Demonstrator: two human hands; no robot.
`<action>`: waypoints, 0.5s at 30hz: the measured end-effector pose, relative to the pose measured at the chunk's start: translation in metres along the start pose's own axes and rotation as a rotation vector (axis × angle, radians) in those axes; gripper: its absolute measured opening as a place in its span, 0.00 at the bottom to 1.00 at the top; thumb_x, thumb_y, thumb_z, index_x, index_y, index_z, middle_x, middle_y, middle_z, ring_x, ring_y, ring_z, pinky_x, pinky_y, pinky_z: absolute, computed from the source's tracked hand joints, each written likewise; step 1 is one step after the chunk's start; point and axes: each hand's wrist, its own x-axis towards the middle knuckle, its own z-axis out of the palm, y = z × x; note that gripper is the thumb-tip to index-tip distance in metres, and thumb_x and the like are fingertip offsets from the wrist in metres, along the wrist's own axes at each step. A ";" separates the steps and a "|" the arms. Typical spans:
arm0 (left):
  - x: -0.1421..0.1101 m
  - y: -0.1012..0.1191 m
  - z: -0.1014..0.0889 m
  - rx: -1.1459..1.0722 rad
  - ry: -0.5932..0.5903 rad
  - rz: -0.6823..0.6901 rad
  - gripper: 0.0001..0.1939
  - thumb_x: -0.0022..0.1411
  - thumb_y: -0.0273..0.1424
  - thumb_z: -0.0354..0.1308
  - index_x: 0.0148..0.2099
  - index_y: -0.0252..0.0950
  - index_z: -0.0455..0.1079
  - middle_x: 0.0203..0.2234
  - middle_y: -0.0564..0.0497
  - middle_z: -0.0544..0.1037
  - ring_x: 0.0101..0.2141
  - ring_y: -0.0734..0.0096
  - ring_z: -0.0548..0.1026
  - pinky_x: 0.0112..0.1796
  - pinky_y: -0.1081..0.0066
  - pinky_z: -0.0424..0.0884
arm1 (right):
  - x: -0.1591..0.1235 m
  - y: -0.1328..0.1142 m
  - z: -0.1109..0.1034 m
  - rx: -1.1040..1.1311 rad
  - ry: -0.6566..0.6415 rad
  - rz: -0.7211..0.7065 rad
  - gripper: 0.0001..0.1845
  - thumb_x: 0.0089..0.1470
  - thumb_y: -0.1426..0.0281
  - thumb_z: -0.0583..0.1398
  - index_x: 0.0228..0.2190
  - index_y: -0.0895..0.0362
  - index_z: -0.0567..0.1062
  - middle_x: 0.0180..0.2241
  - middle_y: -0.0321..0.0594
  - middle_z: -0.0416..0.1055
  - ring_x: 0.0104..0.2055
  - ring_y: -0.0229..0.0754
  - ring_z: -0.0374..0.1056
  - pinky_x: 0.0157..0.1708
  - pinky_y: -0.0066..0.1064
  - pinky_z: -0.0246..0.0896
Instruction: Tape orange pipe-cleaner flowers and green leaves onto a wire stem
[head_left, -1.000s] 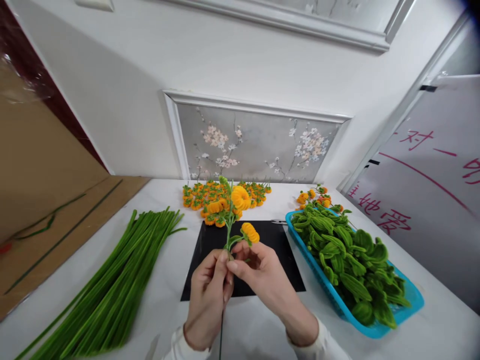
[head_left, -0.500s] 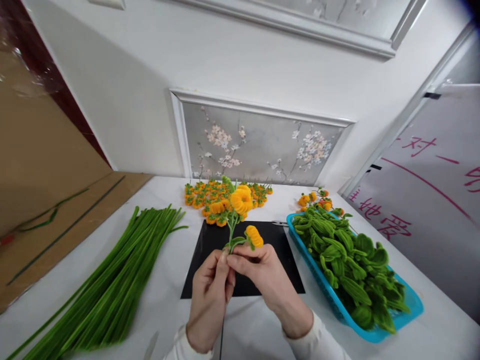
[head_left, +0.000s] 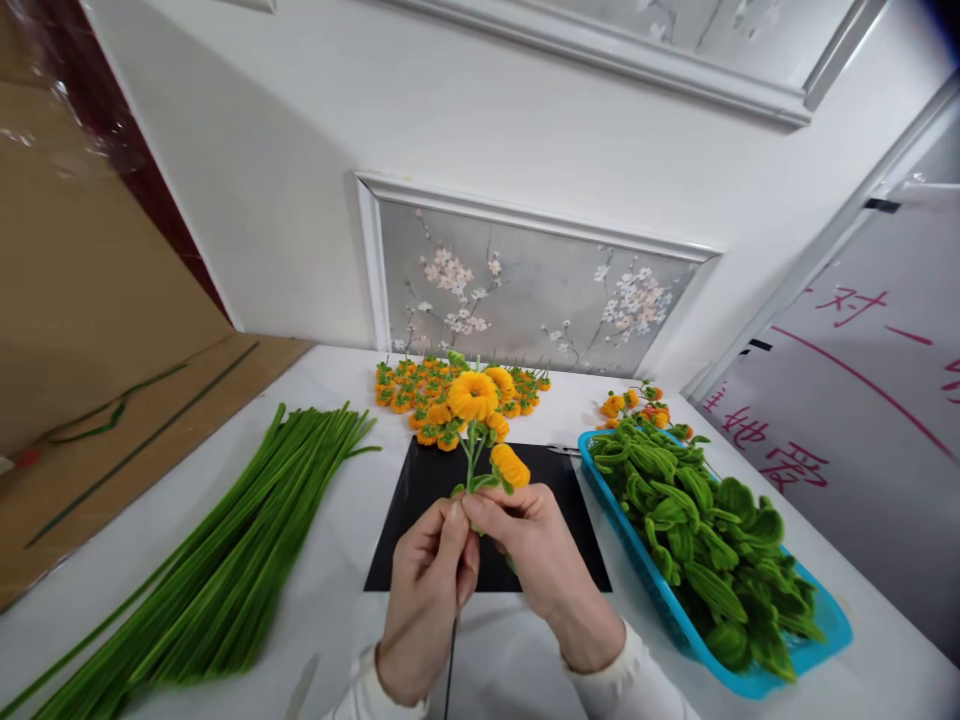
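Flower spray, orange and fuzzy, held upright by its green stem above a black mat. Pinched low on the stem by the left hand, grip narrow, thumb against fingers; pinched just beside by the right hand, equally narrow, below a lower orange bloom. Beyond, on the white worktop, a flower cluster. At left, fanned green strands; at right, a blue basket heaped with green leaves, near more orange blooms.
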 end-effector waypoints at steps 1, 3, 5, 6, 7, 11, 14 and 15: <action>0.000 0.000 0.001 -0.005 -0.006 -0.010 0.21 0.60 0.44 0.55 0.21 0.35 0.59 0.11 0.61 0.56 0.12 0.85 0.49 0.13 0.80 0.44 | 0.000 0.000 0.000 -0.007 0.011 -0.018 0.16 0.44 0.65 0.66 0.15 0.60 0.70 0.16 0.29 0.57 0.21 0.31 0.48 0.22 0.26 0.47; 0.000 0.001 0.003 -0.039 -0.016 -0.031 0.23 0.61 0.44 0.53 0.21 0.35 0.59 0.11 0.61 0.56 0.12 0.85 0.49 0.14 0.79 0.44 | 0.001 0.000 0.000 -0.022 0.029 -0.049 0.16 0.45 0.66 0.65 0.14 0.59 0.69 0.15 0.30 0.59 0.20 0.32 0.50 0.23 0.27 0.49; 0.000 0.004 0.005 -0.102 -0.038 -0.057 0.23 0.62 0.46 0.51 0.22 0.34 0.62 0.13 0.58 0.59 0.13 0.84 0.51 0.14 0.79 0.45 | 0.002 0.001 -0.002 -0.059 0.042 -0.072 0.17 0.48 0.65 0.64 0.14 0.59 0.69 0.13 0.31 0.60 0.19 0.33 0.52 0.24 0.29 0.51; 0.000 0.006 0.006 -0.132 -0.058 -0.069 0.23 0.62 0.46 0.50 0.23 0.33 0.64 0.14 0.57 0.62 0.14 0.84 0.52 0.15 0.78 0.45 | 0.002 0.001 -0.004 -0.077 0.054 -0.081 0.18 0.48 0.65 0.63 0.14 0.59 0.69 0.13 0.31 0.60 0.19 0.33 0.53 0.25 0.29 0.51; 0.000 0.008 0.007 -0.151 -0.082 -0.079 0.22 0.62 0.46 0.51 0.24 0.33 0.65 0.15 0.56 0.63 0.15 0.84 0.52 0.15 0.78 0.45 | 0.003 0.002 -0.005 -0.088 0.071 -0.090 0.17 0.49 0.65 0.63 0.14 0.59 0.70 0.13 0.31 0.60 0.20 0.33 0.53 0.25 0.29 0.51; 0.001 0.011 0.007 -0.146 -0.153 -0.092 0.12 0.58 0.37 0.60 0.29 0.33 0.69 0.16 0.58 0.62 0.15 0.85 0.50 0.16 0.78 0.43 | 0.006 0.005 -0.010 -0.061 0.122 -0.084 0.13 0.46 0.66 0.65 0.18 0.60 0.74 0.17 0.31 0.61 0.21 0.32 0.52 0.24 0.28 0.49; 0.003 0.009 0.005 -0.144 -0.143 -0.075 0.09 0.57 0.35 0.61 0.32 0.34 0.71 0.17 0.58 0.63 0.16 0.85 0.50 0.17 0.77 0.44 | 0.007 0.006 -0.012 -0.042 0.098 -0.053 0.13 0.46 0.65 0.65 0.18 0.61 0.74 0.16 0.30 0.60 0.20 0.31 0.51 0.23 0.27 0.49; 0.003 0.008 0.004 -0.140 -0.133 -0.062 0.09 0.57 0.35 0.61 0.32 0.34 0.71 0.18 0.58 0.64 0.16 0.84 0.51 0.17 0.77 0.45 | 0.006 0.006 -0.013 -0.053 0.069 -0.048 0.13 0.47 0.65 0.65 0.19 0.61 0.75 0.16 0.30 0.61 0.20 0.31 0.51 0.23 0.27 0.49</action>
